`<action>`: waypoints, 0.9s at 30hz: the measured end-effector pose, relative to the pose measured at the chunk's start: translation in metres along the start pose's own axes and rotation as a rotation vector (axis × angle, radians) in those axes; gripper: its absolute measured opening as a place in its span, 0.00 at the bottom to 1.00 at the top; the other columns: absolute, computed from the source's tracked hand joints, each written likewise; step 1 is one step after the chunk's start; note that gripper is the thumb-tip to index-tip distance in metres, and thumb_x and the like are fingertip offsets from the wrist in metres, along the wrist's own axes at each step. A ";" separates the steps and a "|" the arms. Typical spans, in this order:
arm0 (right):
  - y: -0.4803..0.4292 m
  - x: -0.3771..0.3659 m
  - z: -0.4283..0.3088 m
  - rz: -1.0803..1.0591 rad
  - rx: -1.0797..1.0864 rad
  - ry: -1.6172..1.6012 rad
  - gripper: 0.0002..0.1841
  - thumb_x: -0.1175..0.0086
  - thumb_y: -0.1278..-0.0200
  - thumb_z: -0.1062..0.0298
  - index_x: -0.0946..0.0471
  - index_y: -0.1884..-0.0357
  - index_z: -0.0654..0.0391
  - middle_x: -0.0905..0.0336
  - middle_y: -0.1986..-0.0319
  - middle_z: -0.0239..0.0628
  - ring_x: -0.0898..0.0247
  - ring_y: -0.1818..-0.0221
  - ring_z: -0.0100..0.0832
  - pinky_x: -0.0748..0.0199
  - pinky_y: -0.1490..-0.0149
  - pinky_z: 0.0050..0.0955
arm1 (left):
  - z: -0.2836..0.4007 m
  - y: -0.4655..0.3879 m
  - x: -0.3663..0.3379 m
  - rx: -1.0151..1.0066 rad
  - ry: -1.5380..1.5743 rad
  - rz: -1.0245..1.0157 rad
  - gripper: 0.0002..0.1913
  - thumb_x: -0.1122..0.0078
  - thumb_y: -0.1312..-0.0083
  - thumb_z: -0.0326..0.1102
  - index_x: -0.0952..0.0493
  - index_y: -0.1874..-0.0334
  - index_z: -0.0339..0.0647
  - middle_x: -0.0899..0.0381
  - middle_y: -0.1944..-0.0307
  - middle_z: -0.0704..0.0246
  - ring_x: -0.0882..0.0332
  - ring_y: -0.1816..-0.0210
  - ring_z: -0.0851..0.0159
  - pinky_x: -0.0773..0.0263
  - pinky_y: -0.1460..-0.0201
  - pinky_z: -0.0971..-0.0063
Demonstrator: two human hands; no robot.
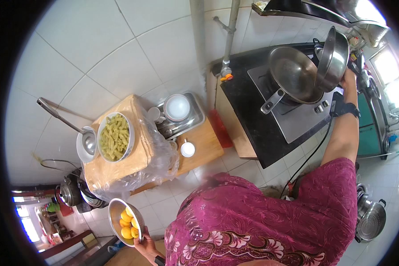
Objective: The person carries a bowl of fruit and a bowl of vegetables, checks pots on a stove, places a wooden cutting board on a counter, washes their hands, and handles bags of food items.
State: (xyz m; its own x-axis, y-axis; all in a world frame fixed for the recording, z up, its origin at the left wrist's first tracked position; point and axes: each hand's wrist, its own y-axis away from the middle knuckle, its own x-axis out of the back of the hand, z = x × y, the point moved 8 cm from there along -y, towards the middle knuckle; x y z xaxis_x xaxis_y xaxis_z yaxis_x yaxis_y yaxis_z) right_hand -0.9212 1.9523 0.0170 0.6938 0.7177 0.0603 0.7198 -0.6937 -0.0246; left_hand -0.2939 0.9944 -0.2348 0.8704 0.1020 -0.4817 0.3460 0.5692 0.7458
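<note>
My left hand (145, 244) grips the rim of a metal bowl (114, 212), low at the left of my body. Several round yellow fruits (125, 227) lie in it. At the upper right, my right hand (348, 79) holds a deep stainless steel basin (334, 61) by its side. The basin is tipped on edge over the right side of a frying pan (294, 73), and its inside is mostly turned from view. The pan, with some brown staining in it, sits on the gas hob (292, 123), its handle (273, 101) towards the lower left.
A white bowl of cut green beans (114, 138) and a ladle (88, 141) in a smaller bowl stand on a plastic-wrapped stack (136, 173). Beside it, a metal tray (198, 113) carries bowls. A white cup (188, 149) stands nearby. A range hood (306, 11) hangs above the hob.
</note>
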 end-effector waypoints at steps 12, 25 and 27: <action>0.089 -0.011 0.004 -0.170 -0.070 -0.304 0.17 0.51 0.38 0.58 0.24 0.56 0.62 0.22 0.62 0.43 0.24 0.63 0.38 0.24 0.58 0.38 | 0.002 -0.002 0.015 0.021 -0.028 -0.047 0.32 0.48 0.50 0.23 0.40 0.38 0.33 0.34 0.45 0.50 0.32 0.48 0.40 0.18 0.64 0.74; 0.207 -0.092 -0.116 -0.054 0.827 0.942 0.24 0.50 0.40 0.53 0.26 0.50 0.64 0.22 0.61 0.51 0.25 0.57 0.46 0.31 0.51 0.35 | 0.026 -0.005 0.058 -0.139 -0.145 -0.134 0.27 0.51 0.48 0.24 0.38 0.41 0.31 0.31 0.46 0.57 0.29 0.48 0.50 0.28 0.46 0.63; 0.265 -0.135 -0.132 -0.153 1.043 0.966 0.23 0.50 0.39 0.55 0.27 0.50 0.65 0.25 0.55 0.53 0.29 0.51 0.48 0.33 0.46 0.35 | 0.023 0.012 0.053 -0.071 0.033 -0.008 0.26 0.50 0.49 0.21 0.34 0.44 0.32 0.29 0.47 0.58 0.29 0.47 0.51 0.23 0.54 0.71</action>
State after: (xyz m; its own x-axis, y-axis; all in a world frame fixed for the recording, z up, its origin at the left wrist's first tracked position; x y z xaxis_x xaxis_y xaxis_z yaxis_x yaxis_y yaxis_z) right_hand -0.8278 1.6637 0.1342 0.6256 0.1643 0.7627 0.7668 0.0506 -0.6399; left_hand -0.2354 0.9879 -0.2412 0.8555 0.1233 -0.5029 0.3261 0.6261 0.7083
